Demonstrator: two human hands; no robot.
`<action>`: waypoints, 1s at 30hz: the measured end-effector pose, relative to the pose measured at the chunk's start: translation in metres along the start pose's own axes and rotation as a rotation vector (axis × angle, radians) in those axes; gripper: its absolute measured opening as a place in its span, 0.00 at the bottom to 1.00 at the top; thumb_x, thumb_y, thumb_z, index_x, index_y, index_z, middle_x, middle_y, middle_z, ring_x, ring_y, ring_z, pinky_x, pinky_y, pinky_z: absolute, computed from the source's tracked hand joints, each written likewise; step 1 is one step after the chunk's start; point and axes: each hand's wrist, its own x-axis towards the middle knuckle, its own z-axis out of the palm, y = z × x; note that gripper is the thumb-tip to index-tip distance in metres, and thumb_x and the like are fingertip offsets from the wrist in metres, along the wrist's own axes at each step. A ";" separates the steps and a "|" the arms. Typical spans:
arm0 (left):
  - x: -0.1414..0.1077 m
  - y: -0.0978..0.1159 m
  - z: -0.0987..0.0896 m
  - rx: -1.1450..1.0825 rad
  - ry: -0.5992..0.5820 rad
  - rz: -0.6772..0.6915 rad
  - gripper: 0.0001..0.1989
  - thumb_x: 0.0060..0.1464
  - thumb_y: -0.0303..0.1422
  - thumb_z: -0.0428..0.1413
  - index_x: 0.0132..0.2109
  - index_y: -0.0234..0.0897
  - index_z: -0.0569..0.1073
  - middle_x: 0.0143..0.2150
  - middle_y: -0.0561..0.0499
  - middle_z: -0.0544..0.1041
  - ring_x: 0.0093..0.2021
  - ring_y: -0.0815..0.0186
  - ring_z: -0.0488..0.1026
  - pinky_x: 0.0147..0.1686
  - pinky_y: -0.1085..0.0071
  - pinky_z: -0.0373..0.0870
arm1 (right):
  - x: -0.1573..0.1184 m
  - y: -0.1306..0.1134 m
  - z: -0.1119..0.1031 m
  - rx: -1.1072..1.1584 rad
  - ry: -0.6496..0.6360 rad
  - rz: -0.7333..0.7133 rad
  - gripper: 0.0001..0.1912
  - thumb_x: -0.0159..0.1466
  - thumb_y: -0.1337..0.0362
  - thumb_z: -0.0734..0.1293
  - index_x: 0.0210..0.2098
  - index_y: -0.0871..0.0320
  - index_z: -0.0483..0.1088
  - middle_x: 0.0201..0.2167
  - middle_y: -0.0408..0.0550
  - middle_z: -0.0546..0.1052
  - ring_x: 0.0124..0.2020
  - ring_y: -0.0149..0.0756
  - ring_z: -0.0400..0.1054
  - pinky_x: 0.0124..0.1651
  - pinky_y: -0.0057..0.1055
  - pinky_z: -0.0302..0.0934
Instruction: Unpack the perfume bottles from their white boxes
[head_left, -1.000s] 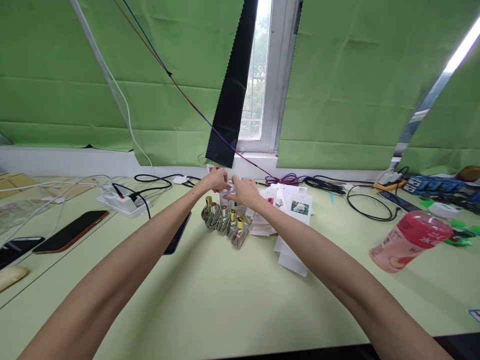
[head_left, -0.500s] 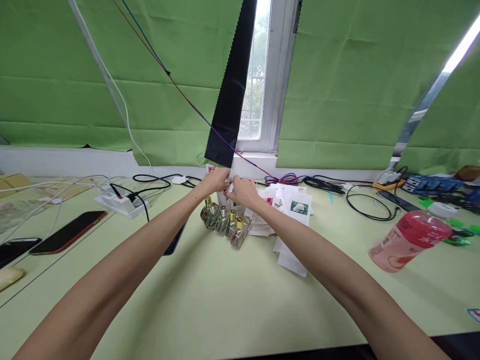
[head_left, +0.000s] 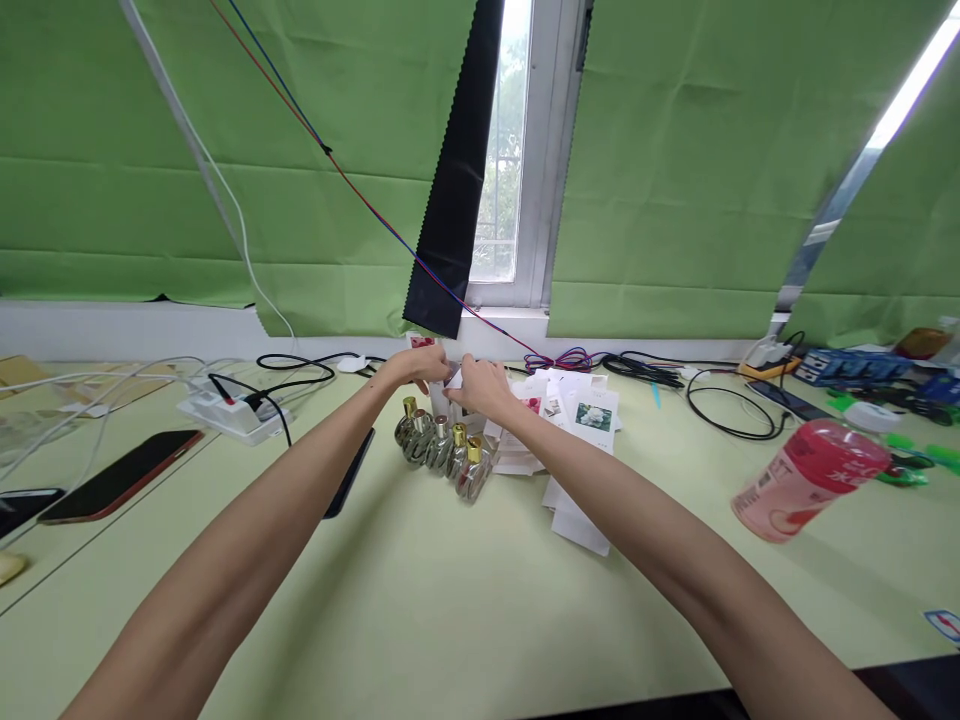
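Note:
My left hand point(head_left: 418, 367) and my right hand point(head_left: 484, 386) meet at the far side of the table, fingers closed at the top of a small white box point(head_left: 441, 404). The hands hide much of that box. Just in front stands a row of several small glass perfume bottles point(head_left: 442, 448) with gold and silver caps. Behind the left hand shows a white piece with a red flower picture point(head_left: 421, 341). Beside my right forearm lie white flattened boxes point(head_left: 596, 425), one printed with a white flower.
A dark phone point(head_left: 351, 475) lies under my left forearm. At left are a power strip point(head_left: 236, 412) and a red-edged phone point(head_left: 124, 475). A pink drink bottle point(head_left: 806, 480) stands at right; coiled black cables point(head_left: 645, 368) run along the back.
My left hand has shifted slightly left, a little apart from the right hand. The whole view has also moved slightly. The bottles stay in their row.

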 end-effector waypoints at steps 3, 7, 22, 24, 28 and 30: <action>0.002 0.000 0.001 -0.075 -0.044 -0.021 0.09 0.44 0.25 0.57 0.35 0.30 0.79 0.42 0.42 0.81 0.38 0.62 0.78 0.33 0.77 0.75 | -0.001 0.000 -0.001 0.011 -0.008 0.000 0.24 0.63 0.52 0.67 0.50 0.64 0.64 0.45 0.61 0.78 0.51 0.51 0.72 0.53 0.43 0.58; 0.009 0.001 0.004 -0.152 -0.098 -0.074 0.11 0.38 0.20 0.58 0.33 0.31 0.78 0.35 0.45 0.81 0.35 0.61 0.78 0.34 0.73 0.76 | -0.002 0.001 0.000 0.030 -0.001 -0.034 0.23 0.64 0.52 0.66 0.51 0.61 0.63 0.46 0.59 0.79 0.51 0.50 0.72 0.53 0.43 0.58; 0.029 -0.033 -0.007 -0.537 -0.195 -0.269 0.13 0.29 0.14 0.58 0.26 0.33 0.75 0.25 0.44 0.79 0.30 0.52 0.79 0.25 0.66 0.77 | -0.005 0.000 0.006 0.018 0.025 -0.103 0.26 0.66 0.59 0.66 0.57 0.64 0.56 0.43 0.60 0.79 0.49 0.52 0.73 0.54 0.44 0.57; 0.028 -0.047 -0.005 -0.613 -0.136 -0.297 0.14 0.29 0.14 0.59 0.26 0.33 0.75 0.24 0.43 0.78 0.27 0.52 0.78 0.24 0.65 0.77 | -0.004 0.001 0.007 0.008 0.028 -0.114 0.23 0.67 0.59 0.65 0.56 0.64 0.58 0.43 0.59 0.79 0.49 0.51 0.73 0.53 0.43 0.58; 0.023 -0.072 0.004 -0.796 -0.057 -0.347 0.15 0.29 0.12 0.59 0.28 0.30 0.75 0.23 0.40 0.78 0.23 0.54 0.76 0.21 0.64 0.77 | -0.002 0.003 0.009 -0.003 -0.006 -0.188 0.17 0.68 0.59 0.65 0.52 0.61 0.65 0.45 0.59 0.79 0.50 0.50 0.72 0.49 0.39 0.60; 0.020 -0.081 0.011 -0.909 -0.014 -0.364 0.16 0.30 0.12 0.59 0.29 0.30 0.75 0.23 0.40 0.77 0.22 0.55 0.75 0.20 0.65 0.76 | -0.001 0.004 0.010 0.003 -0.017 -0.225 0.14 0.68 0.59 0.66 0.49 0.61 0.68 0.44 0.58 0.79 0.49 0.48 0.73 0.47 0.37 0.61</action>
